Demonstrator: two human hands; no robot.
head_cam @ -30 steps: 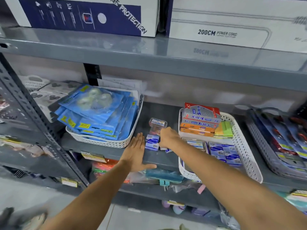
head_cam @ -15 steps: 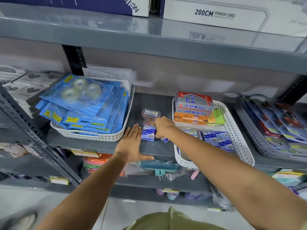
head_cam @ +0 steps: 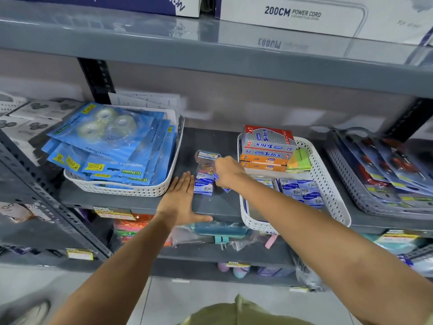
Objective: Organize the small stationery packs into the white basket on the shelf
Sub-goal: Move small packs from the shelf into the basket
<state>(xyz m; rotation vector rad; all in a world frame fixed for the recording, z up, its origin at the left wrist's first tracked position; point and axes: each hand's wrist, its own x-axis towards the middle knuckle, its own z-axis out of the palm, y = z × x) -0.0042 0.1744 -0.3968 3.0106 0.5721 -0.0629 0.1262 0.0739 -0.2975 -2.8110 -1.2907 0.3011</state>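
Several small blue packs (head_cam: 203, 186) are lying between the flat, spread left hand (head_cam: 181, 198) and the right hand (head_cam: 228, 173), which is pinching one.

Two hands (head_cam: 180, 198), three white baskets (head_cam: 328, 179) (a fourth partly visible).

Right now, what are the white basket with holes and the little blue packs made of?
The white basket looks like moulded plastic, slightly glossy: its walls are a regular grid of punched holes with a smooth rolled rim. The small blue packs on the grey shelf seem to be printed cardboard boxes, judging by their crisp edges and flat faces, though a thin film wrap can't be ruled out.
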